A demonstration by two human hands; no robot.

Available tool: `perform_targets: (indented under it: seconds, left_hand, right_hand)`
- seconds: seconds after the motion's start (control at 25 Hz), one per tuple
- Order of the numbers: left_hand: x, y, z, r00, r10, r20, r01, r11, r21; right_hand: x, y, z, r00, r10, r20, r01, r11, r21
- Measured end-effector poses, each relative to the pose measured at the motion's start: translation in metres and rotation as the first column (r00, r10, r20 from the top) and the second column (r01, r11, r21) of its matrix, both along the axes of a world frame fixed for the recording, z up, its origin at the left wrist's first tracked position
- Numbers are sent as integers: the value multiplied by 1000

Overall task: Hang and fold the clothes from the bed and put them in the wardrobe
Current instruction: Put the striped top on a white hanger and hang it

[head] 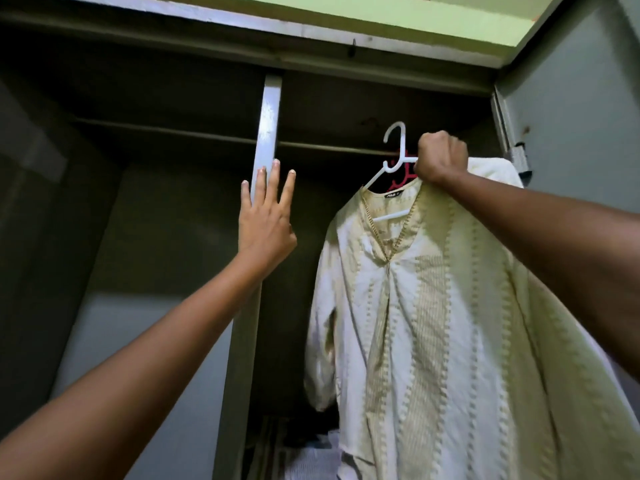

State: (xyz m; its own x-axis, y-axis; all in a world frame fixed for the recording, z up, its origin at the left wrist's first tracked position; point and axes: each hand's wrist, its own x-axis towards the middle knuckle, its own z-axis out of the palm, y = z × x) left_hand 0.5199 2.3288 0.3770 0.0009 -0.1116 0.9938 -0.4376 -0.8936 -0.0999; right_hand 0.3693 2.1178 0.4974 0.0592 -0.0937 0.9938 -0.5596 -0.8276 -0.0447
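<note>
We took the wardrobe's upright divider (268,126) as our landmark. Our left hand (265,216) lay flat against that divider, fingers straight and slightly spread, holding nothing. To the right of the divider, our right hand (440,156) was clenched in a fist round the white plastic hanger (391,157), gripping it at the neck just under the hook, together with the shoulder of the cream tunic (433,323). The tunic hung from the hanger inside the compartment right of the divider, its front facing us, with a V-shaped neckline, a small dark label at the collar and vertical bands of yellowish stitching running down it. Its left-hand sleeve hung toward the divider without touching it.

The hanger's hook stood above the hanging rail (332,147), which ran across behind the divider; we could not tell whether the hook rested on the rail or was merely held in front of it. Something red (398,181) showed behind the hanger, partly hidden. Right of the tunic stood the grey wardrobe door (581,109), swung open. Low down, right of the divider's foot, some pale striped fabric (311,459) lay in shadow.
</note>
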Motion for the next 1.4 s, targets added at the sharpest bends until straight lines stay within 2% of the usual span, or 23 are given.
perform_targets:
  seconds: [0.4,0.96,1.04,1.16,1.28,1.4]
  left_hand:
    - [10,-5,1,985,151,84,-150,989,-20]
    - [14,-7,3,971,208,121,-206,978,-22]
    - [13,-6,3,975,190,112,-189,982,-20]
    - [10,-5,1,981,172,94,-172,985,-8]
    - [5,-4,0,987,137,85,-138,990,6]
    - [4,-3,2,988,133,79,-136,990,35]
  right_hand:
    - [86,-29,35,996,62,62,-65,997,46]
    - [119,-39,41,993,87,83,-95,990,104]
    - [114,-40,39,991,123,53,-128,984,124]
    - [90,-36,35,976,195,-96,-173,966,194]
    - [60,-24,33,971,132,-200,-85,970,228]
    - [41,-14,25,970,127,-209,-67,960,273]
